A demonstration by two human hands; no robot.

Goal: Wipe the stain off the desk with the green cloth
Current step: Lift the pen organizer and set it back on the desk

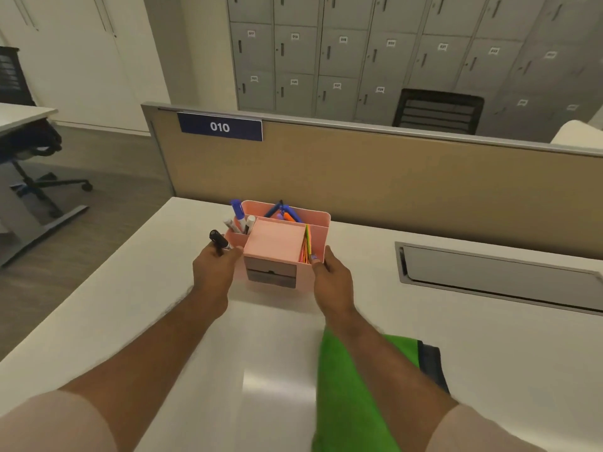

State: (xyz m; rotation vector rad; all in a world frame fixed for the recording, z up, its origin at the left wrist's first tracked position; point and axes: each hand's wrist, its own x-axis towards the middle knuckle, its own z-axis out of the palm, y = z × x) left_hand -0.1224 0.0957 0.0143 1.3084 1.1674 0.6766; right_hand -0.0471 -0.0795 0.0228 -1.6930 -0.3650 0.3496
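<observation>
The green cloth (349, 396) lies flat on the white desk (130, 308) near the front edge, partly under my right forearm. A pink desk organiser (277, 246) with pens and coloured sheets stands at the back middle of the desk. My left hand (212, 272) is closed around a black marker (218, 240) and rests against the organiser's left side. My right hand (332, 278) grips the organiser's right side. No stain shows on the visible desk surface.
A tan partition (375, 177) marked 010 runs along the back of the desk. A grey cable tray lid (496, 272) is set into the desk at the right. A dark item (432, 363) lies under the cloth's right edge. An office chair (36, 148) stands on the floor at the left.
</observation>
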